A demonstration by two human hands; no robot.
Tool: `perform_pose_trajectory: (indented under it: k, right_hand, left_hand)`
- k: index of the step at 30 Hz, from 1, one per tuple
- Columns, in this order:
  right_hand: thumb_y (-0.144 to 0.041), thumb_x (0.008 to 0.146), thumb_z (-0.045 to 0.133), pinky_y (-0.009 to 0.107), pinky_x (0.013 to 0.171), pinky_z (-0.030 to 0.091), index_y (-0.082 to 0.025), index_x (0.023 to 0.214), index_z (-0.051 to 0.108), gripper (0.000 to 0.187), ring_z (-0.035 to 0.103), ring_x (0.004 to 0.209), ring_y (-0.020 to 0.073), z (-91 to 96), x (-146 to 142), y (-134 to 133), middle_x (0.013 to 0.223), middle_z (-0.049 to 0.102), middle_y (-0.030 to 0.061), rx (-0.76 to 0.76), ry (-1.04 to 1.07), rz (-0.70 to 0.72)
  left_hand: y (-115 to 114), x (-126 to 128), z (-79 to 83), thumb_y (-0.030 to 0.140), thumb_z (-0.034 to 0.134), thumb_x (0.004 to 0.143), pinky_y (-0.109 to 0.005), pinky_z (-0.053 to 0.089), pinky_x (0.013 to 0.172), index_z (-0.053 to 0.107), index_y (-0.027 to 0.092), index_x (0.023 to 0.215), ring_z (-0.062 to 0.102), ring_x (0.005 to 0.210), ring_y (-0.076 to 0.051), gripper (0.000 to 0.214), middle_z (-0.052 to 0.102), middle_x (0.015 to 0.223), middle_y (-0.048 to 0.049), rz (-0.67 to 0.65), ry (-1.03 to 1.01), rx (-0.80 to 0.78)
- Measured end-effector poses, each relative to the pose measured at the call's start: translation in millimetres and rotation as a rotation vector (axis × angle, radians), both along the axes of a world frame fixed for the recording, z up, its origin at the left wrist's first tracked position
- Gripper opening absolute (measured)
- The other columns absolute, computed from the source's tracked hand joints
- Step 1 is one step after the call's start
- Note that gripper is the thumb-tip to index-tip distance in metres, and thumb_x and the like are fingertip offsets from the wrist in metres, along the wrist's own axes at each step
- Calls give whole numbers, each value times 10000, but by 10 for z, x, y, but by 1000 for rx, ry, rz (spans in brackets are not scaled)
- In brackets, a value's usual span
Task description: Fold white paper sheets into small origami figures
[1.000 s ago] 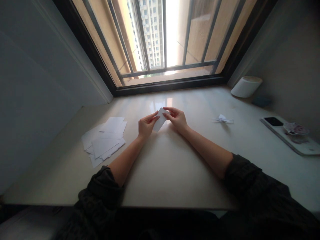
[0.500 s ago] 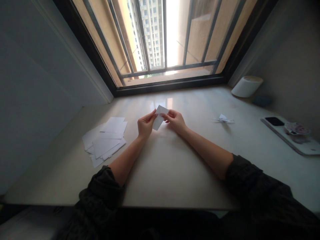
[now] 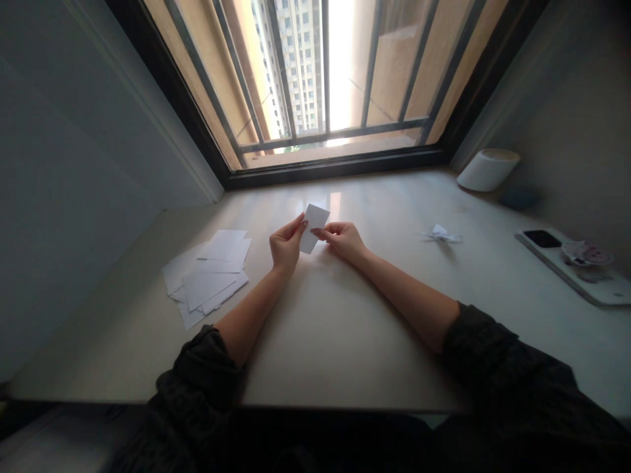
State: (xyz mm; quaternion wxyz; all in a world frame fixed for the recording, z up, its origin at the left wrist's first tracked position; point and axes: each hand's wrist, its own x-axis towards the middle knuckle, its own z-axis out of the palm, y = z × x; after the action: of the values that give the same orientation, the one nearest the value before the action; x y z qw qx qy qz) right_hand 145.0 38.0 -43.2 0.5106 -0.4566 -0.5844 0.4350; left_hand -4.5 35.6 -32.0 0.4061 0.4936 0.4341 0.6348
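Observation:
A small folded piece of white paper point(image 3: 316, 215) is held up just above the table, between my two hands. My left hand point(image 3: 286, 243) pinches its left edge between thumb and fingers. From the right, my right hand point(image 3: 344, 239) grips the lower right edge, thumb lying on the front face. The fingers behind the paper are partly hidden. To the left lies a loose, overlapping pile of white paper sheets point(image 3: 210, 276). On the right rests a small folded white paper figure point(image 3: 440, 233) with thin pointed ends.
The pale table point(image 3: 340, 341) runs up to a barred window point(image 3: 335, 172) with a dark frame. At the back right a white cylindrical object point(image 3: 488, 169) leans by the wall. A phone point(image 3: 596, 286) with a ring-like attachment lies at the right edge.
My right hand's fingers have slid down from the paper's upper right corner to its lower right edge. The paper has shifted slightly up, and its top right part now shows uncovered.

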Motion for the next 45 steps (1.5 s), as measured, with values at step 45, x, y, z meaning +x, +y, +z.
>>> perform_pose_trajectory:
  k: [45]
  right_hand:
    - [-521, 611, 782, 283, 572, 490, -169, 709, 732, 369, 590, 620, 147, 42, 55, 37, 664, 685, 45, -22, 335, -347]
  left_hand:
    - [60, -70, 13, 400, 851, 575, -275, 466, 662, 679, 138, 907, 660, 680, -173, 456, 736, 801, -63, -422, 114, -199]
